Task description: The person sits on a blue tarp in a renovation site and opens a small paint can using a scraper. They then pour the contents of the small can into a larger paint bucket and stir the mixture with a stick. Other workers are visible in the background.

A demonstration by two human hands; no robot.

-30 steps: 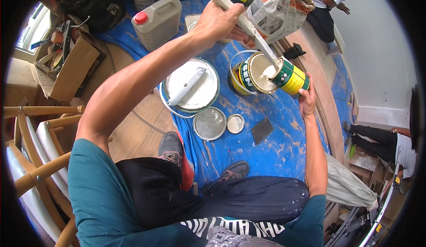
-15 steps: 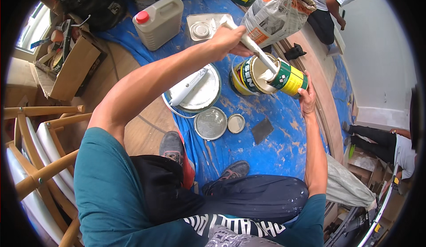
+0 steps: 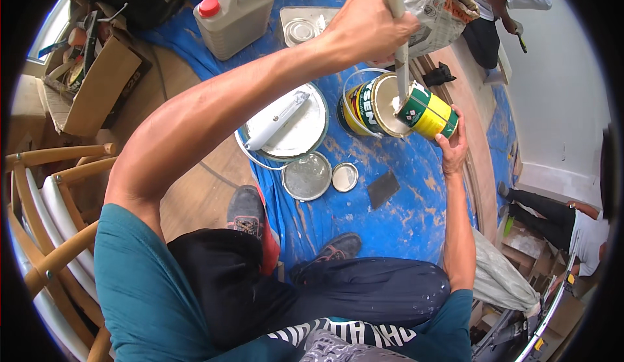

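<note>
My left hand (image 3: 377, 29) is closed round a pale flat stirring stick (image 3: 402, 69), whose lower end reaches the mouth of a small green and yellow paint can (image 3: 429, 113). My right hand (image 3: 455, 144) grips that can by its base and side, holding it tilted to the left. Its mouth is over the open top of a larger paint can (image 3: 359, 106) with a wire handle, which stands on the blue sheet. White paint shows at the small can's lip. How much is inside it is hidden.
Left of the cans, a paint roller frame (image 3: 276, 123) lies across a white bucket lid (image 3: 305, 134). A large round lid (image 3: 306, 177), a small lid (image 3: 345, 177) and a dark square (image 3: 383, 190) lie nearer. Behind stand a jerrycan (image 3: 234, 21) and a sack (image 3: 442, 21). Two other people are at the right.
My left hand has moved up and right, bringing the stick from a slant to nearly upright. The small can has shifted slightly right, still tilted in my right hand.
</note>
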